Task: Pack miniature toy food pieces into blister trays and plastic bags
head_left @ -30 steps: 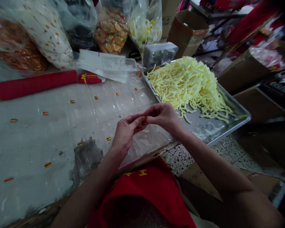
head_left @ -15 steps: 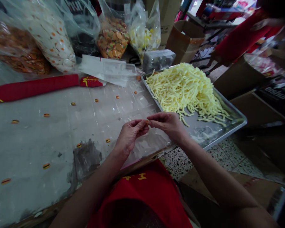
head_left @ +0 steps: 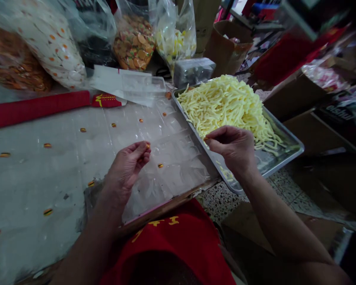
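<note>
My left hand (head_left: 129, 164) is closed over the table, pinching a small orange piece (head_left: 147, 146) between thumb and fingertips. My right hand (head_left: 235, 150) is closed too, above the near left edge of the metal tray (head_left: 287, 156); a bit of orange (head_left: 206, 139) shows at its fingertips, mostly hidden. Between the hands, a tiny burger-shaped piece (head_left: 160, 166) lies on the clear plastic sheet (head_left: 180, 174). More such burger pieces (head_left: 48, 212) lie spaced out in rows to the left. Behind my right hand is a heap of pale yellow, stick-shaped pieces (head_left: 225, 103) on the tray.
Bags of orange pieces (head_left: 135, 43), white pieces (head_left: 57, 51) and yellow-white pieces (head_left: 178, 41) stand along the back. A red fabric strip (head_left: 38, 109), clear plastic packs (head_left: 130, 85) and a grey block (head_left: 194, 72) lie before them. Cardboard boxes (head_left: 293, 95) stand right, near someone in red.
My hands, previously together over the sheet, have parted: the left moved left, the right moved right to the tray's edge. A burger piece now shows on the sheet between them. The view shifted slightly.
</note>
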`<state>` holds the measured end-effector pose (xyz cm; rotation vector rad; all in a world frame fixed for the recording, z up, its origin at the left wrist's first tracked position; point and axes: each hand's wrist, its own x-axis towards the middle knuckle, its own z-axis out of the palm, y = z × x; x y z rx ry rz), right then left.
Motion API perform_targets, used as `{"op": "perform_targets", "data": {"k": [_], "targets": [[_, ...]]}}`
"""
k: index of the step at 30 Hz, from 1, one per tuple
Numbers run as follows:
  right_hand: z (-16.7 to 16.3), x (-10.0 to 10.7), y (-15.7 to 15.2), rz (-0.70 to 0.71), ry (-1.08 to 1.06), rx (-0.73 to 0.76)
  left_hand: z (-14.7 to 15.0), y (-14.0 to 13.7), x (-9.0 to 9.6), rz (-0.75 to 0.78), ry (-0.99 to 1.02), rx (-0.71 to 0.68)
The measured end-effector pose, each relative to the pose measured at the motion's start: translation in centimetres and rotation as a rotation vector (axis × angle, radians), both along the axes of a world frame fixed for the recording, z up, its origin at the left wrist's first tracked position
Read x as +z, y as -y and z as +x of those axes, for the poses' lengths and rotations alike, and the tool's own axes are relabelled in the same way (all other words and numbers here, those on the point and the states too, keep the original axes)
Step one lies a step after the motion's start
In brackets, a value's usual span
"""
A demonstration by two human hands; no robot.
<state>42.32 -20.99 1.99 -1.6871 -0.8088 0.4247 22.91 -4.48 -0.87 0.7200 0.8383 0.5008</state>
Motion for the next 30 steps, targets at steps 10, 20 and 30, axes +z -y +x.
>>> {"op": "perform_targets", "data": {"k": [10, 20, 30], "targets": [[1.4, -3.2, -1.2, -0.578, 0.582, 0.578, -6.4, -2.4, 1.2, -0.209, -0.115, 0.296], [1.8, -5.2, -2.3, -0.754, 0.560, 0.424, -7.8, -3.5, 1.6, -0.218, -0.010, 0.368], [0.5, -9.9, -0.2, -0.298, 0.609, 0.339, -10.2, -8.7, 2.3, -0.095, 0.015, 0.436]]}}
